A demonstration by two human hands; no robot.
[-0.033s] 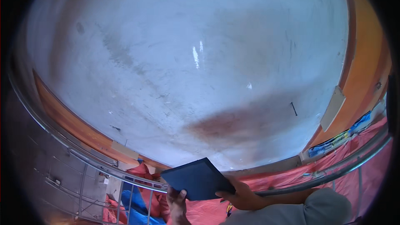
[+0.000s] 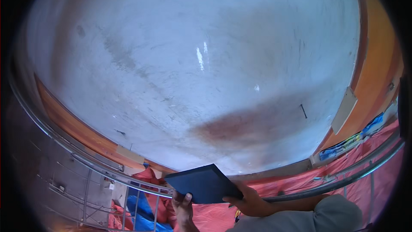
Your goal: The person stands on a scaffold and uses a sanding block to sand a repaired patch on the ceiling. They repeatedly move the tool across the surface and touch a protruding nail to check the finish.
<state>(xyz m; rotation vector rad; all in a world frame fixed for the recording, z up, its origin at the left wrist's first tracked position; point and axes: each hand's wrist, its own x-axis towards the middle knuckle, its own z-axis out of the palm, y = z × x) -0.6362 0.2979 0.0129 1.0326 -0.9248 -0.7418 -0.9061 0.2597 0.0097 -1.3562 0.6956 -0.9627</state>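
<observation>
Between both hands I hold a flat, dark, rectangular slab (image 2: 201, 184) at the lower middle, a little tilted, in front of the near edge of the large pale surface. My left hand (image 2: 183, 204) grips its near left corner, the thumb on the upper face and the other fingers mostly hidden below. My right hand (image 2: 246, 199) closes on its right side, with a fingertip over the near right corner. What the slab is made of I cannot tell.
A scuffed pale surface (image 2: 159, 51) with an orange border (image 2: 377, 64) fills most of the view. A thin dark rod (image 2: 303, 111) shows on it at right. A curved metal rail (image 2: 343, 181) runs along the near side. Red sheeting (image 2: 214, 218) and blue sheeting (image 2: 148, 222) lie below.
</observation>
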